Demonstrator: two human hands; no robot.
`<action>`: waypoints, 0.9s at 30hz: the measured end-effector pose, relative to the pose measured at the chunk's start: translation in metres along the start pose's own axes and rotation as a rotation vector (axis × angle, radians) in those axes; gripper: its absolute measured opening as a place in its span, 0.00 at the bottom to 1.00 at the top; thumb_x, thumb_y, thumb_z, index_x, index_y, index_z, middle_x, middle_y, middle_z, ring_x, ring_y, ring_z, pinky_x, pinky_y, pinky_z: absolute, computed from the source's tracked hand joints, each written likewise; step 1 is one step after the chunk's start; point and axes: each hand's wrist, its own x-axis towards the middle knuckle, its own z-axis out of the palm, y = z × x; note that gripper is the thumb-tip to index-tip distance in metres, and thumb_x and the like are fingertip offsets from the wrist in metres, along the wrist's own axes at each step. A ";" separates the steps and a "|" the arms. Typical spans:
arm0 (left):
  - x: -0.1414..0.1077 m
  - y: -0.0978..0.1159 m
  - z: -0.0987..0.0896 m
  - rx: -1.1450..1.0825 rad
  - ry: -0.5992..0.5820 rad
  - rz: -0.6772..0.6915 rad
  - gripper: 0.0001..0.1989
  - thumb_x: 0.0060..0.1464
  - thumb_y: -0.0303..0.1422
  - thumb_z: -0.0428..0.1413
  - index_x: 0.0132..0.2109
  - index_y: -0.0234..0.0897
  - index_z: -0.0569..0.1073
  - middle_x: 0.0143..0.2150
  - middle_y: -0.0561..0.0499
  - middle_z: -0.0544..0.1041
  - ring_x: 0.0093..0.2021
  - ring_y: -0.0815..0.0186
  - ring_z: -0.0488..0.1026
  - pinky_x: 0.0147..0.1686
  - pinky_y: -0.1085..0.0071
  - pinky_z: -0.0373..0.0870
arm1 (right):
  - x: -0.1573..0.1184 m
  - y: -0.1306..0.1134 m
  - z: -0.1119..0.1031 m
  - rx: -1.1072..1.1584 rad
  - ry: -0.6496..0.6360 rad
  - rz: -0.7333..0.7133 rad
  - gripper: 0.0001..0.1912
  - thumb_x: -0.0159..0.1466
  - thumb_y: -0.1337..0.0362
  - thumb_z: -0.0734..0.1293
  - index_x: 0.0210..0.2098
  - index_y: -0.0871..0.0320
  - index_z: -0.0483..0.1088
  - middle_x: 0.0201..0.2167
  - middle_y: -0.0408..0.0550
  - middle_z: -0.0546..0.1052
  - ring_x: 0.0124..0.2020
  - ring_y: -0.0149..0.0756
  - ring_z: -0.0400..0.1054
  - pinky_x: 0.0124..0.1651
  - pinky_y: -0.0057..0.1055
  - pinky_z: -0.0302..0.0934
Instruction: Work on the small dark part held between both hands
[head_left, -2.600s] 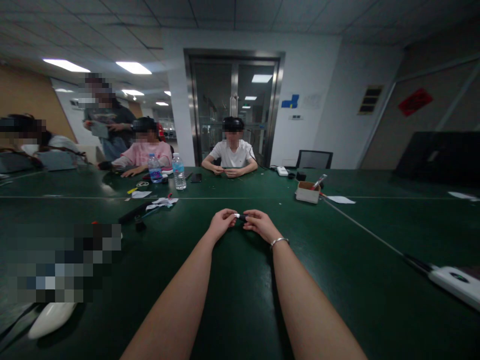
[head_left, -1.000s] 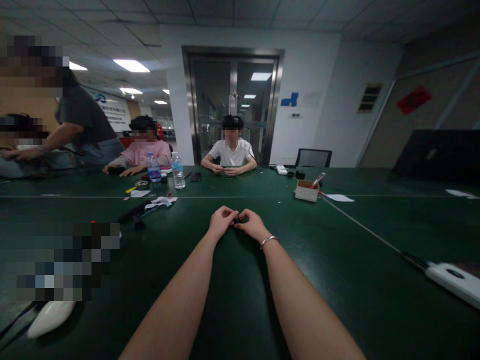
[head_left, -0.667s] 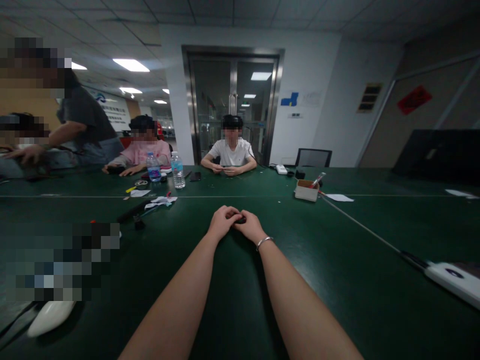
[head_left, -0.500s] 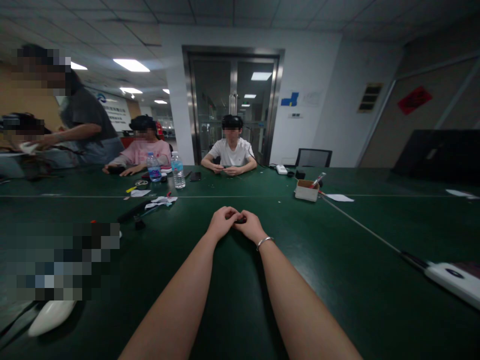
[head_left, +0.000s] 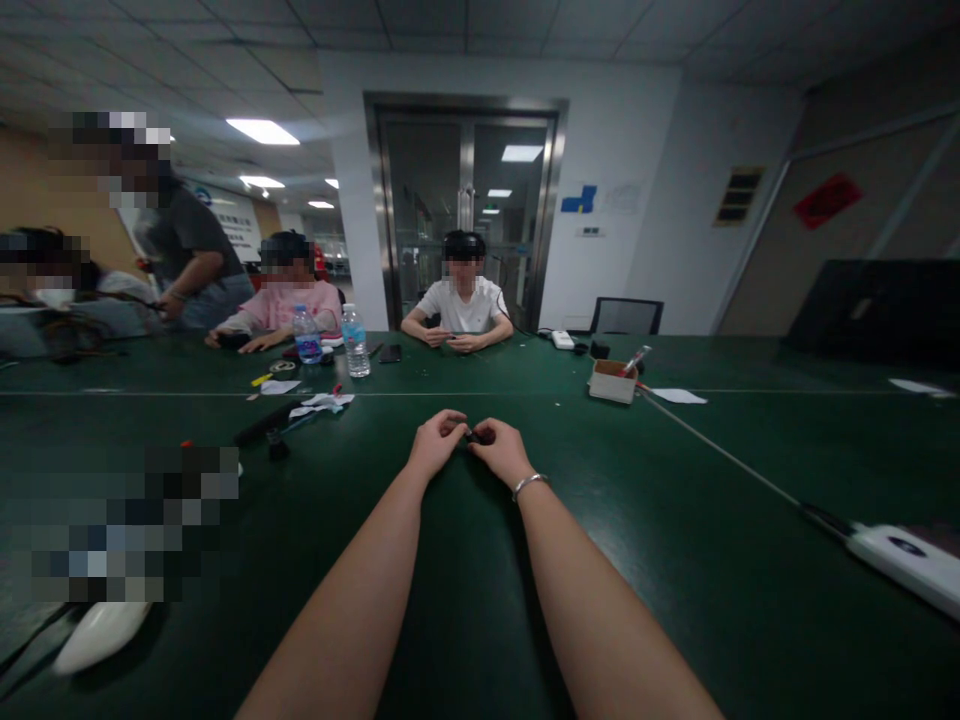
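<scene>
Head view: both bare hands meet near the middle of a dark green, glossy surface (head_left: 487, 590), forearms reaching in from the lower edge. Between the fingertips sits a small dark object with a bright tip (head_left: 471, 435), largely hidden by the fingers; its full shape cannot be read. Whether it touches the surface or is raised over it is unclear.

Right hand (head_left: 504, 448): thumb and curled fingers grasp the dark part of the object. A silver metal bangle (head_left: 530, 484) circles this wrist. Left hand (head_left: 436, 442): thumb and forefinger drawn together at the bright end; cannot tell whether they pinch it or only touch it.

Beyond the right hand, an open light cardboard box (head_left: 613, 388) holds a slim, pen-like item (head_left: 637, 359); a flat white sheet of paper (head_left: 679, 396) lies just beside it. At far right, a white elongated device with a dark oval (head_left: 911, 558) joins a cord running toward the box.

Beyond the left hand: crumpled white paper (head_left: 324, 403) and two clear plastic bottles with blue labels (head_left: 355, 345), upright. Across the surface sits a person in a white shirt (head_left: 466, 307), forearms resting on it.
</scene>
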 end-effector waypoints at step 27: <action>0.000 0.006 -0.003 0.209 -0.048 -0.092 0.12 0.52 0.39 0.51 0.34 0.37 0.75 0.31 0.51 0.77 0.32 0.67 0.72 0.34 0.73 0.65 | -0.002 -0.007 -0.005 -0.132 -0.018 -0.115 0.09 0.48 0.72 0.71 0.29 0.58 0.71 0.29 0.41 0.67 0.30 0.29 0.62 0.33 0.26 0.56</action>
